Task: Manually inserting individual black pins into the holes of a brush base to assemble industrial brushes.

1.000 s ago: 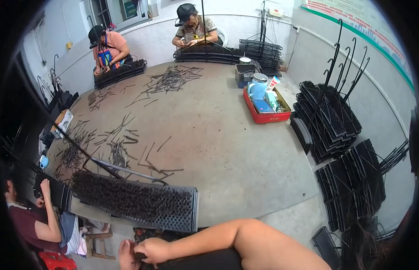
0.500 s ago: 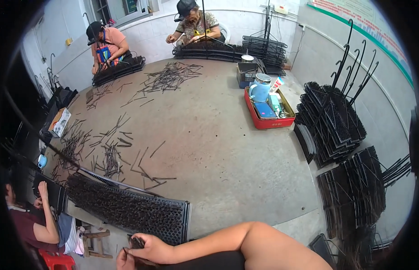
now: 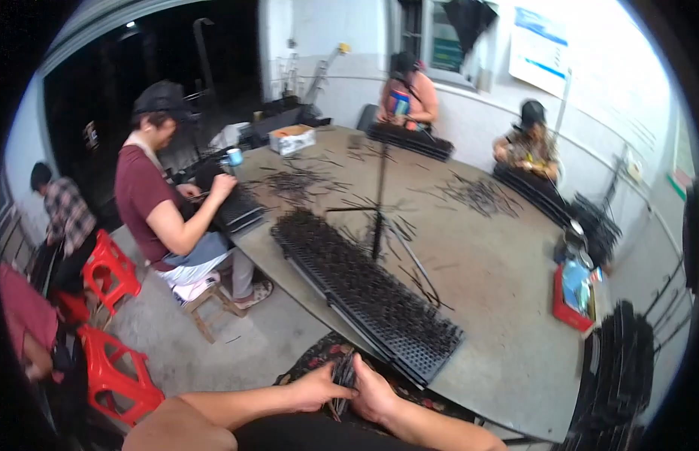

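Note:
In front of my lap, a bundle of thin dark strips [image 3: 342, 373] stands between my two hands. My left hand [image 3: 316, 388] grips it from the left, thumb across the strips. From the other side my right hand [image 3: 373, 389] presses against it, fingers partly hidden. Just beyond them a long black perforated rack [image 3: 349, 289] lies along the table edge, most of its holes filled with short dark pieces and its near right end showing bare holes. What the strips are made of cannot be told.
Loose dark strips [image 3: 477, 195] lie in piles on the table [image 3: 507, 301]. A black hooked stand [image 3: 379, 203] rises behind the rack. A red tin [image 3: 573, 301] holds small items at right, near stacked black racks [image 3: 620, 361]. Co-workers sit around; red stools [image 3: 113, 270] stand left.
The view has swung left, bringing the seated co-worker, stools and floor into sight. Both hands now show near the middle of the lower edge, the bundle held between them.

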`<state>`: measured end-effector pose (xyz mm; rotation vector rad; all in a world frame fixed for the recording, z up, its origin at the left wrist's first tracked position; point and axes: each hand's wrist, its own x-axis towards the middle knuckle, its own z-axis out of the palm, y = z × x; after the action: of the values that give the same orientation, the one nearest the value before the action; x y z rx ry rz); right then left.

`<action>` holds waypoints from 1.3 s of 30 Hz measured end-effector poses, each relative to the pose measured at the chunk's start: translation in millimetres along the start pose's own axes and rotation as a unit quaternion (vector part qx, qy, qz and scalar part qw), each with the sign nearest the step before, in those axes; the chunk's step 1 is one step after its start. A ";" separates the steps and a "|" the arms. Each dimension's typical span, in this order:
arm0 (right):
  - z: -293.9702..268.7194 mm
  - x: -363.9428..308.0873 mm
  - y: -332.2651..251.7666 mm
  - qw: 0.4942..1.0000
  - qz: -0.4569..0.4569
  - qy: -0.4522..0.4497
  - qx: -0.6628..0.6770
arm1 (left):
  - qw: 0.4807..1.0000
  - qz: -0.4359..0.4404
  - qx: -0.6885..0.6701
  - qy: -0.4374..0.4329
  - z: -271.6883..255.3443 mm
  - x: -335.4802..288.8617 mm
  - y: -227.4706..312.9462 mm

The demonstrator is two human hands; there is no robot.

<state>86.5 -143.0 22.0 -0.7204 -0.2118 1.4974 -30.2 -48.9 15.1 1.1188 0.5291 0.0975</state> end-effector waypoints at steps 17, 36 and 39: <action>-68.2 -119.0 -42.0 0.627 -0.440 0.318 -0.559 | 0.980 0.120 -0.138 -0.081 -37.1 2.5 5.6; -132.4 -116.8 -79.3 0.654 -0.421 0.398 -0.486 | 0.871 0.109 -0.408 0.250 -145.8 56.0 26.7; -129.9 -111.6 -78.0 0.736 -0.388 0.422 -0.359 | 0.876 0.027 -0.420 0.237 -129.4 54.9 5.4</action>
<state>211.5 -281.5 -2.6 -1.6174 -0.3352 0.1360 -39.6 79.3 -42.1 0.2376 0.7868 0.6067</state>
